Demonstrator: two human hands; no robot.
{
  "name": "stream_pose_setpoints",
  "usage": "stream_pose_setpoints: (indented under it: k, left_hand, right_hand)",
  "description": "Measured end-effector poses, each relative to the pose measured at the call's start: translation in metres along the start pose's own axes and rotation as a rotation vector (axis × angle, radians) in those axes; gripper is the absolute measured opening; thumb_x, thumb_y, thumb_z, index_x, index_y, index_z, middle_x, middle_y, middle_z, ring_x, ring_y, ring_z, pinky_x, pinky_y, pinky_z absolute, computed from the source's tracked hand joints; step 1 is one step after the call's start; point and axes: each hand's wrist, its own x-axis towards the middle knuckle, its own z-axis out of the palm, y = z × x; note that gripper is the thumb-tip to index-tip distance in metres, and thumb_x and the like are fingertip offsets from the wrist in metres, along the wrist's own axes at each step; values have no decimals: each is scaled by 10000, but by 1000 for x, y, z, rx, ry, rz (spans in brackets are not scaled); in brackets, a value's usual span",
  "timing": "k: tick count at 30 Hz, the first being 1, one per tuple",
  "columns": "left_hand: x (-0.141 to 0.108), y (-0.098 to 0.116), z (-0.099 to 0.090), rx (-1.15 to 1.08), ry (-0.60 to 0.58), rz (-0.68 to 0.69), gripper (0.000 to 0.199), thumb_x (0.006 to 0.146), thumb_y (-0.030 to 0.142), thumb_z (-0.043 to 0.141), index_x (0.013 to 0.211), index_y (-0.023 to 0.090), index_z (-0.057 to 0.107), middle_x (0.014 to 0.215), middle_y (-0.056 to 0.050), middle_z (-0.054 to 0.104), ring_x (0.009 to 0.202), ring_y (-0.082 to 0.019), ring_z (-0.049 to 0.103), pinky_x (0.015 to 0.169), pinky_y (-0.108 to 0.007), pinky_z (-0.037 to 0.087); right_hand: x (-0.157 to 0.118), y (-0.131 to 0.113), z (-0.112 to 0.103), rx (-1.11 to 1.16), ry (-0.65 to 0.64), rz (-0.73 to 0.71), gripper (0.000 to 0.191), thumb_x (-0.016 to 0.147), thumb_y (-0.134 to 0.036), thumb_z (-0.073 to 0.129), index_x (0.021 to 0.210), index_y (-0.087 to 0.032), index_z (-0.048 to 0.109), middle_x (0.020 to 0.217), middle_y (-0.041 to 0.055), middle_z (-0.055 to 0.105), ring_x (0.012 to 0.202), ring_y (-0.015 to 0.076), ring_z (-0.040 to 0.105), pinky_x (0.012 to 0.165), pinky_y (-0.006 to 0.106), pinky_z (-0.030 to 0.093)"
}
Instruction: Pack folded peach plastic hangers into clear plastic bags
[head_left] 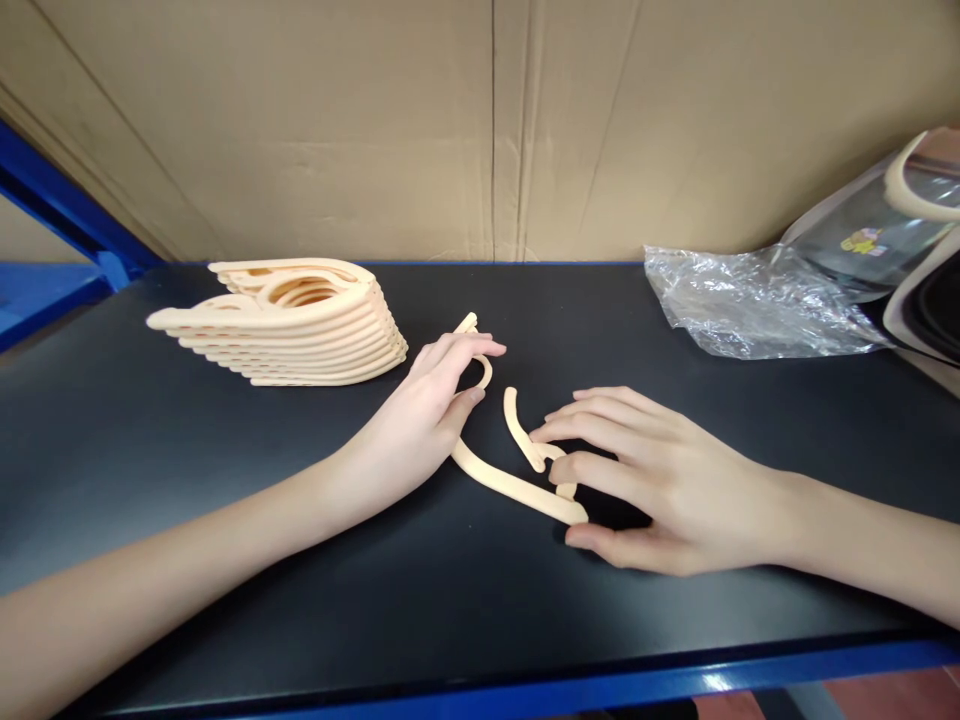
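Observation:
A cream plastic hanger [517, 487] lies on the black tabletop between my hands, its curved parts partly covered by them. My left hand [439, 395] rests over the hanger's left end, fingers stretched out and thumb beside a small curved part. On the other end, my right hand [652, 470] has its fingers spread; their tips touch or hover by the hanger's inner curves, and the thumb is beside its near corner. Left of my left hand sits a neat stack of matching cream hangers [322, 335], fanned slightly toward me.
Crumpled clear plastic film [750, 305] lies at the back right, beside a transparent bag with cream trim [847, 235]. A cardboard wall [337, 130] closes off the back. Blue metal edging [600, 692] runs along the table's front, and a blue frame post [60, 205] stands at left.

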Motion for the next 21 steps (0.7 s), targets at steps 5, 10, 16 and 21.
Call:
stream_pose_setpoints:
  k: [5,10,16,21]
  left_hand:
    - [0,-1,-1,-7,-11,0,333,951,140,442,1271,197,514,1304,-85,546,1338,-212,439,1150,-439,339]
    - [0,3,-1,-74,-3,-46,307,977,195,407,1265,207,512,1296,-74,545,1330,-211,445,1146,-437,340]
    - [0,6,-3,-284,2,-92,334,945,109,361,1223,209,517,1268,-57,558,1152,-183,569,1018,-395,470]
    - [0,4,-1,-245,5,68,504,801,-64,385,1225,181,503,1237,-72,535,1063,-149,596,855,-294,534]
  right_hand:
    - [-1,3,2,16,23,18,208,832,-144,566,1040,-131,580,1150,109,658,1120,221,574,1067,408,384]
    - [0,7,1,2,2,34,286,834,-57,508,1108,-90,582,1124,106,653,1095,223,563,1082,425,367]
    - [-1,16,5,-100,47,200,385,847,58,408,1170,-81,564,1107,114,646,1066,239,540,989,438,419]
    - [-3,26,6,-127,99,363,414,855,68,416,1188,-136,551,1127,82,632,980,225,542,852,390,461]
